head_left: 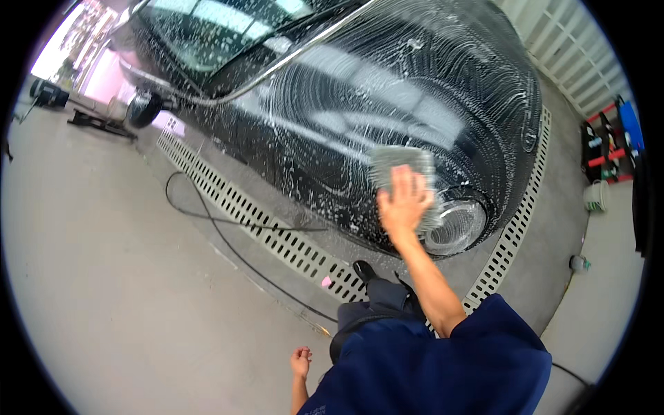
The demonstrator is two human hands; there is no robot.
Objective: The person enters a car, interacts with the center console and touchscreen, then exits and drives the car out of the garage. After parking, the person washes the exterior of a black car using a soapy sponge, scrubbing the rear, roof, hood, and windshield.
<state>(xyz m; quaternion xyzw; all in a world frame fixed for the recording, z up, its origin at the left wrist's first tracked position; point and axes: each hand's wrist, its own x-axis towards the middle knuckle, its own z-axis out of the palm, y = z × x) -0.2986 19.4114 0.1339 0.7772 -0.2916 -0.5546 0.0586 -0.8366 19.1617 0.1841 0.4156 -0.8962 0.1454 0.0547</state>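
Observation:
My right hand (403, 200) lies on a grey, shaggy wash pad (387, 160), its fingers over the top, pressing it to the front fender of a dark car (311, 152). Just below the pad is the car's round headlight (453, 227), smeared with suds. White foam in curved streaks covers the hood and side. The pad and hand are slightly blurred. My left hand (301, 361) hangs low at my side, away from the car, with its fingers curled in and nothing visible in them.
Slotted drain grates (283, 245) run along the floor beside and in front of the car. A black hose (232, 250) loops across the left grate. At right are a red-and-black rack (609, 142), a pale bucket (595, 196) and a small container (579, 263). The side mirror (144, 109) juts out at left.

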